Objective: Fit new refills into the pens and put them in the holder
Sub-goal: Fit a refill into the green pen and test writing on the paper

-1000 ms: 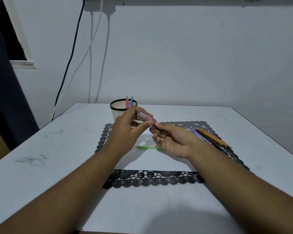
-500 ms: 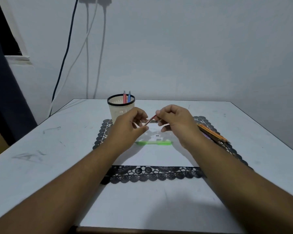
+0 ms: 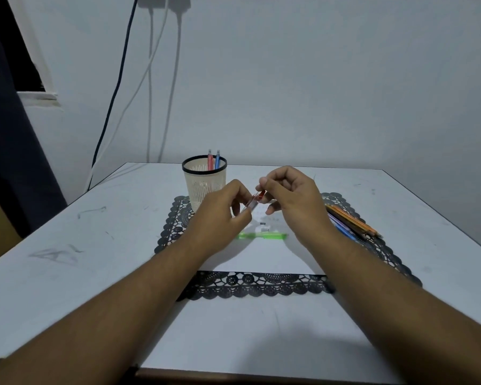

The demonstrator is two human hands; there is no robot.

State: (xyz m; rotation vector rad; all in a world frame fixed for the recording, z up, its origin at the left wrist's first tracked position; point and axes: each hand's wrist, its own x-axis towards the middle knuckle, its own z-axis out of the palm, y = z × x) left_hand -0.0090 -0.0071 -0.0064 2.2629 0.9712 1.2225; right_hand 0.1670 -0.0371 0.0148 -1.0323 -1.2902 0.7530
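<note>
A red pen point(image 3: 253, 200) is held in the air above the middle of a black lace-edged mat point(image 3: 261, 284), tilted with its upper end toward 1 o'clock. The left hand point(image 3: 220, 215) pinches the lower, clear part of the barrel; the right hand point(image 3: 292, 195) closes thumb and forefinger on the red upper end. The pen is judged light, stiff and smooth, so a grip near each end, pulling along its axis, suits it; the thin refill inside would probably bend if levered sideways. Below the hands a green pen point(image 3: 263, 236) lies flat, with two small loose parts point(image 3: 263, 227) just beyond it. At 3 o'clock lies a bundle of pens point(image 3: 350, 222). At 10 o'clock stands the mesh holder point(image 3: 204, 182), containing two pens point(image 3: 213, 160).
</note>
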